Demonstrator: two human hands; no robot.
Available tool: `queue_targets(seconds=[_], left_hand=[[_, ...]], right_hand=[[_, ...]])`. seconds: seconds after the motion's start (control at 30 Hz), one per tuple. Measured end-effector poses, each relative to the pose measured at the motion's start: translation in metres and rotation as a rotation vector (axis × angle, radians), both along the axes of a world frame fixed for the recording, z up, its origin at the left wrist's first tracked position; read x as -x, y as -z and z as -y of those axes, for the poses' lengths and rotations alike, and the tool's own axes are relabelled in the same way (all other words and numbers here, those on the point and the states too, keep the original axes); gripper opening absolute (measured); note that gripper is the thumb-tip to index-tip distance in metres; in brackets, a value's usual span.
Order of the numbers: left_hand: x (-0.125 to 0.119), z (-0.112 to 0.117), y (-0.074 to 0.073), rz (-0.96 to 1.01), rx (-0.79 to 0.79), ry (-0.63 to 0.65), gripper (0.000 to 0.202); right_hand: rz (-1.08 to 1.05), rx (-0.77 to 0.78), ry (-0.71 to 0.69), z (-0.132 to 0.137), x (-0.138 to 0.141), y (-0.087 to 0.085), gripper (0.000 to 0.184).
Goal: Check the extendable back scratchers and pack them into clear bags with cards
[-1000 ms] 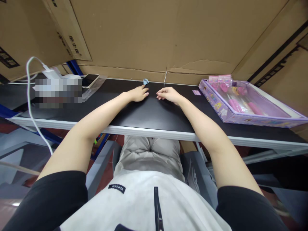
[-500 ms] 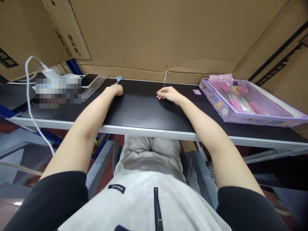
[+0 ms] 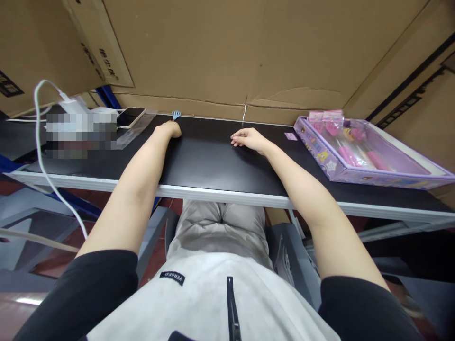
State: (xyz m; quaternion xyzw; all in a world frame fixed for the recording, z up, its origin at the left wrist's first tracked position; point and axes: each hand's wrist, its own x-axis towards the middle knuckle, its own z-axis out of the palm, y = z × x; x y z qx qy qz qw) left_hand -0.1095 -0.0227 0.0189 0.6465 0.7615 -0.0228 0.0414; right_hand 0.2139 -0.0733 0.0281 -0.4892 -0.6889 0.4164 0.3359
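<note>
At the far left of the tabletop, my left hand (image 3: 171, 129) is closed, its fingers mostly hidden behind the back of the hand. Out past its far side sticks the light blue claw-shaped head of a small back scratcher (image 3: 176, 114); its handle goes into the hand. My right hand (image 3: 247, 138) rests low over the middle of the black table (image 3: 213, 158), palm turned inward. Its fingers are loosely bent with their tips slightly apart, and nothing shows between them. A small pink card (image 3: 290, 136) lies to its right.
A purple display box (image 3: 377, 179) holding pink claw-headed items in clear wrap (image 3: 359, 154) lies on the right. Leftward are a phone (image 3: 131, 117), a clear plastic bag (image 3: 137, 131) and a white cable (image 3: 40, 142). Cardboard walls (image 3: 213, 52) close off the back.
My left forearm and elbow have swung a little to the right, while the left hand stays almost in place with the back scratcher. My right hand has not visibly moved.
</note>
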Motion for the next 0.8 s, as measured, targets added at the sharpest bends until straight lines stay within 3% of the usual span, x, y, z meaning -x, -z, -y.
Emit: queue_targets(seconds=[0.1,0.3,0.8], left_hand=[[-0.008,0.011,-0.001,0.032,-0.016,-0.106,0.090],[-0.022,0.027,-0.007,0.054,-0.063,-0.152,0.075],[-0.026,0.033,-0.009,0.024,-0.078,-0.146,0.069]], right_hand=[[0.005,0.004,0.003,0.002,0.001,-0.001,0.021],[0.016,0.000,0.004,0.002,0.000,-0.002,0.023],[0.033,-0.028,-0.020,-0.002,-0.003,0.001,0.018]])
